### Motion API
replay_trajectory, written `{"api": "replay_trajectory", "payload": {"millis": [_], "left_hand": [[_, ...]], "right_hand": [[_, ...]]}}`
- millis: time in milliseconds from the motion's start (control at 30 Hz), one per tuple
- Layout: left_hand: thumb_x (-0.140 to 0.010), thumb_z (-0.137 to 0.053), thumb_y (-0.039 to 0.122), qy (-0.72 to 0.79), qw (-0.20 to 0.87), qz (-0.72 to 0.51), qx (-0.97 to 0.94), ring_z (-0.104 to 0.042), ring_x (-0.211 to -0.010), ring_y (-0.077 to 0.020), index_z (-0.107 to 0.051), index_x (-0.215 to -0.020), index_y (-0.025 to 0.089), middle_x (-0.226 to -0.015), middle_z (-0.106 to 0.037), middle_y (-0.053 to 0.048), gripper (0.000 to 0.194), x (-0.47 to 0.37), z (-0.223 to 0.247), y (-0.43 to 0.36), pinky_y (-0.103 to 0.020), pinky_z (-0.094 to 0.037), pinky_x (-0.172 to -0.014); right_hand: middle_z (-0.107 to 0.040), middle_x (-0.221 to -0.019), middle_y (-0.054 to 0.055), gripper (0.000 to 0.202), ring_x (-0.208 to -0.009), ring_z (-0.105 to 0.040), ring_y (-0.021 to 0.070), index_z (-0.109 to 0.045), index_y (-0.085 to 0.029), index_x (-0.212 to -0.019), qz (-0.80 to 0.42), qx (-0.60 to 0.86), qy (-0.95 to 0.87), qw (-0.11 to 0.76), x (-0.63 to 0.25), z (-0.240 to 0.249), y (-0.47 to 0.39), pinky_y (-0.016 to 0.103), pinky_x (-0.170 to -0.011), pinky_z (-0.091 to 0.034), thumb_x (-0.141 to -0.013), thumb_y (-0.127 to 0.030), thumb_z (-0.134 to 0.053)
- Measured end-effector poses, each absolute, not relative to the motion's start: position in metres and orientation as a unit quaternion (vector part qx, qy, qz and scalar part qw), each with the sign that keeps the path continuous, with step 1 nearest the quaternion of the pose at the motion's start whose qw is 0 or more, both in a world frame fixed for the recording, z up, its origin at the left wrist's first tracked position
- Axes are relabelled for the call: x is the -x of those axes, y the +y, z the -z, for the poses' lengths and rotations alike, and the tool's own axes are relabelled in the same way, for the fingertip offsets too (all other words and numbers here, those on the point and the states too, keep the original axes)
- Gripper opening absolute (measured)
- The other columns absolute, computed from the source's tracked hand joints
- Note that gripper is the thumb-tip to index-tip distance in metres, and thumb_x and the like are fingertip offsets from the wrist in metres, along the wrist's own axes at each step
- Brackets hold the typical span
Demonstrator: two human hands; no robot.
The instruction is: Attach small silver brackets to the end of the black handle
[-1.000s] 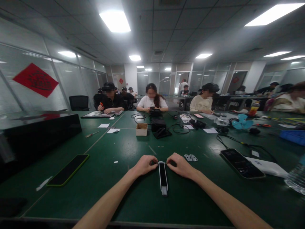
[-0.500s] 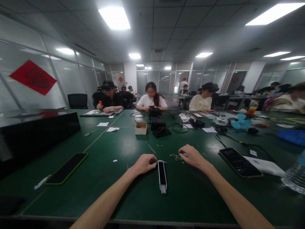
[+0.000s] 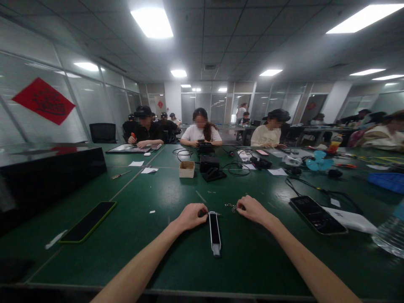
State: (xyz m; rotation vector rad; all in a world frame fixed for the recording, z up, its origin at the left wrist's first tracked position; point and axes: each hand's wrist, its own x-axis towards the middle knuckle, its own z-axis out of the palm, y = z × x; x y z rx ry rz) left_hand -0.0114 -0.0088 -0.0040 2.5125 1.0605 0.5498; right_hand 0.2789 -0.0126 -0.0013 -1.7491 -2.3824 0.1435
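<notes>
A slim black device with white ends (image 3: 215, 232) lies lengthwise on the green table (image 3: 164, 252) right in front of me. My left hand (image 3: 190, 216) is curled at its far end, fingertips pinching that end. My right hand (image 3: 252, 209) rests on the table a little to the right and further away, fingers closed on a small metal part (image 3: 232, 206) that sticks out to the left of them.
A green-cased phone (image 3: 88, 222) lies at the left and a black phone (image 3: 317, 214) on white paper at the right. A water bottle (image 3: 389, 239) stands at the far right. A small cardboard box (image 3: 187, 169), cables and black gear sit beyond. Several people work opposite.
My right hand left the device's far end, reached right to the small metal parts and now draws one back toward the device. My left hand has stayed at the device.
</notes>
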Motion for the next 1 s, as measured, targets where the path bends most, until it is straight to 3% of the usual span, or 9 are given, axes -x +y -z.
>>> {"api": "replay_trajectory", "payload": {"millis": [500,700,1000], "left_hand": [[-0.083,-0.053,0.030,0.369,0.140,-0.183,-0.900,-0.059,-0.082,-0.0160,-0.060,-0.098,0.017,-0.092,-0.063,-0.003,0.021,0.012,-0.003,-0.013,-0.026,-0.046,-0.073],[-0.082,-0.052,0.027,0.380,0.104,-0.205,-0.896,-0.057,-0.087,-0.0173,-0.056,-0.104,0.017,-0.098,-0.061,-0.004,0.024,0.014,-0.010,-0.017,-0.030,-0.045,-0.080],[-0.087,-0.052,0.025,0.288,0.045,-0.254,-0.922,-0.057,-0.083,-0.0156,-0.057,-0.099,0.018,-0.094,-0.062,-0.004,0.014,0.001,-0.003,-0.024,-0.028,-0.040,-0.076]], "right_hand": [[-0.059,-0.083,0.005,0.009,-0.082,-0.052,0.0198,-0.059,-0.018,-0.075,-0.056,0.596,-0.796,0.088,-0.275,0.005,-0.011,0.028,-0.069,-0.037,-0.074,-0.026,-0.054],[-0.056,-0.084,0.004,0.006,-0.077,-0.051,0.0164,-0.057,-0.017,-0.078,-0.082,0.554,-0.805,0.196,-0.261,-0.006,-0.024,0.028,-0.069,-0.042,-0.076,-0.023,-0.054],[-0.060,-0.082,0.003,0.005,-0.078,-0.055,0.0163,-0.059,-0.019,-0.080,-0.152,0.431,-0.810,0.367,-0.207,-0.008,-0.053,0.029,-0.071,-0.047,-0.079,-0.020,-0.054]]}}
